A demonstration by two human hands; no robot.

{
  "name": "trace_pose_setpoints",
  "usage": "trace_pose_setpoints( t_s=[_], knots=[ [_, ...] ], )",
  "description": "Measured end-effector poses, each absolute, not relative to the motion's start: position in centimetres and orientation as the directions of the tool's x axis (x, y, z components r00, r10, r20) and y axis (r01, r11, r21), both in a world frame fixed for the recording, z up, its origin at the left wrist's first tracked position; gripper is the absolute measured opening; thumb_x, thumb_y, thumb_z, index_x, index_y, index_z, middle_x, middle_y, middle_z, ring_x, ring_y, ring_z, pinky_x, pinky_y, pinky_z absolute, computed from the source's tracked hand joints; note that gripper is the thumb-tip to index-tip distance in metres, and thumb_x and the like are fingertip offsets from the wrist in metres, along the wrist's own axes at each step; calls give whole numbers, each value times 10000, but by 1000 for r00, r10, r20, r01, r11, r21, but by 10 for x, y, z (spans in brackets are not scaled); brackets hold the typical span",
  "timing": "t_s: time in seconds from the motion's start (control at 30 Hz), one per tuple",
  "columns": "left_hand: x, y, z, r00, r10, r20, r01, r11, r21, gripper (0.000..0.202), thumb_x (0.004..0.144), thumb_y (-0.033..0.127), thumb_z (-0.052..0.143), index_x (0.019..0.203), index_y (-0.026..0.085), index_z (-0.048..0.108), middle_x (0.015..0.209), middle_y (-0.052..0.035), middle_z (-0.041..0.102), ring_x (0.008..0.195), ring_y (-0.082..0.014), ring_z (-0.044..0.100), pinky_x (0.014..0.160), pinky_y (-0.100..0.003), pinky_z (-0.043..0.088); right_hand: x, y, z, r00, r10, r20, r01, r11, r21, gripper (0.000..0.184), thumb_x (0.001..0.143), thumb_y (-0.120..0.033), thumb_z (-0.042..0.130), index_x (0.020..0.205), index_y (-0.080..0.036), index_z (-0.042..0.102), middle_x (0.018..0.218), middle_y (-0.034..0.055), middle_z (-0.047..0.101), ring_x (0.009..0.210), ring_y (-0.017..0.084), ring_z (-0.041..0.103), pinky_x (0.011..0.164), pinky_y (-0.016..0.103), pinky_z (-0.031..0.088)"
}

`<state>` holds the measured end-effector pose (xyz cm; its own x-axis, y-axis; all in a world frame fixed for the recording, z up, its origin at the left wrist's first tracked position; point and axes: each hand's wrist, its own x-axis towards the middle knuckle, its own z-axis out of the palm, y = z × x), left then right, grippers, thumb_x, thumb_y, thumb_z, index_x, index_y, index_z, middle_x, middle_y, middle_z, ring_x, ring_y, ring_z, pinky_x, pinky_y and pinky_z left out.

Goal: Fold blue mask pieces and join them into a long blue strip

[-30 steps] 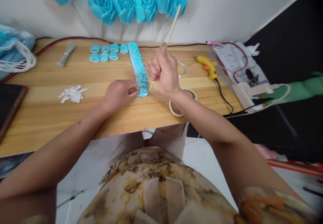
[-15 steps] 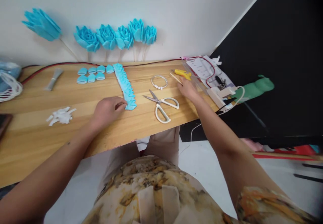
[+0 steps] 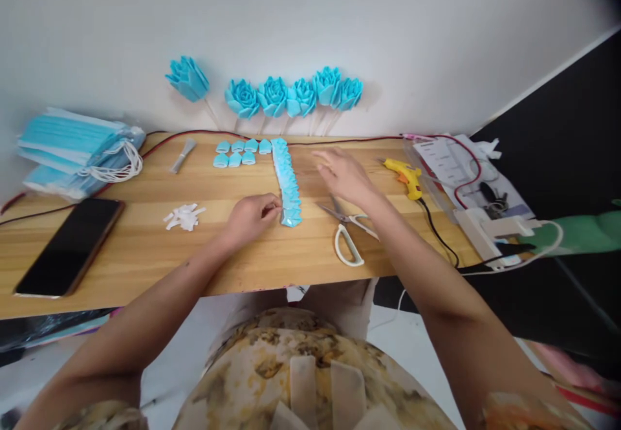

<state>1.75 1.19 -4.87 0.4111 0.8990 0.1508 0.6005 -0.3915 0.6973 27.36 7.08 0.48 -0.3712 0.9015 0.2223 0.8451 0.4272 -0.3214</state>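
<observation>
My left hand [image 3: 252, 216] rests on the wooden table [image 3: 145, 249], its fingers pinching the near end of a long row of folded blue petals [image 3: 286, 178]. My right hand [image 3: 342, 174] hovers open and empty over the table, just right of that row. White-handled scissors [image 3: 345, 229] lie partly under my right wrist. Several small blue rolled pieces [image 3: 241, 152] sit left of the row's far end.
Blue paper roses [image 3: 291, 96] on sticks lean on the wall. A stack of blue face masks [image 3: 77, 149] and a black phone [image 3: 72, 244] lie at left, white scraps [image 3: 184, 216] near them. A yellow glue gun [image 3: 403, 175] and power strip [image 3: 490, 229] are at right.
My right hand held a stick a second ago, reached toward the glue gun without it showing in the hand, and has come back open toward the petal row. My left hand stayed put.
</observation>
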Motion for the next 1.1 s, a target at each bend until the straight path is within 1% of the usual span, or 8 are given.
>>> trace_pose_setpoints(
  t_s=[0.2,0.33,0.4,0.57,0.63,0.73,0.87,1.1],
  knots=[
    [14,15,-49,455,870,191,678,-477,559,219,949,251,503,881,213,708,918,-54,781,815,-209,686,744,-312,457,195,136,-2,-504,852,140,834,523,-175,430,989,-190,483,1386,-127,634,1392,166,638,1258,319,552,1079,434,422],
    [10,17,-47,448,869,208,725,-490,484,247,967,224,485,891,206,719,926,-73,784,838,-235,698,766,-344,460,163,157,-14,-560,823,99,828,560,34,362,964,-203,514,1245,-70,699,1289,234,661,1218,368,522,975,478,428],
    [9,18,-46,436,873,220,731,-486,480,249,963,205,484,876,199,717,911,-78,784,821,-237,694,762,-351,456,155,161,-17,-571,813,115,820,572,30,323,947,-149,498,1149,-58,733,1235,241,686,1201,362,536,985,484,416],
    [6,18,-41,364,906,217,659,-415,627,215,935,213,512,862,183,712,892,-74,771,786,-208,665,741,-329,451,165,165,-10,-468,849,246,835,516,-192,276,929,-131,483,988,-109,752,1132,174,735,1124,306,606,989,426,442],
    [6,19,-37,287,944,165,550,-303,779,203,924,290,545,863,181,705,856,-53,754,755,-185,639,710,-301,457,176,154,-4,-341,892,296,734,449,-509,198,902,-182,542,917,-152,738,995,97,742,984,240,642,913,359,477],
    [5,19,-29,190,979,68,328,-129,936,298,893,459,606,906,181,710,827,-24,719,732,-156,594,681,-269,467,190,118,2,-236,961,143,294,211,-932,158,842,-318,629,876,-193,720,710,-15,631,683,149,575,676,277,463],
    [6,19,-24,169,985,47,164,-75,984,393,837,571,675,795,181,666,683,12,587,642,-119,486,629,-255,429,194,58,1,-290,957,-26,-4,-29,-1000,212,734,-390,724,826,-201,698,619,-55,551,581,105,491,585,242,420],
    [8,21,-32,129,992,6,-90,6,996,397,745,555,773,707,175,665,650,-5,575,622,-113,487,594,-245,397,199,23,-16,-352,935,-29,132,19,-991,165,774,-352,684,818,-194,676,711,-28,614,640,111,519,608,249,442]
  ],
)
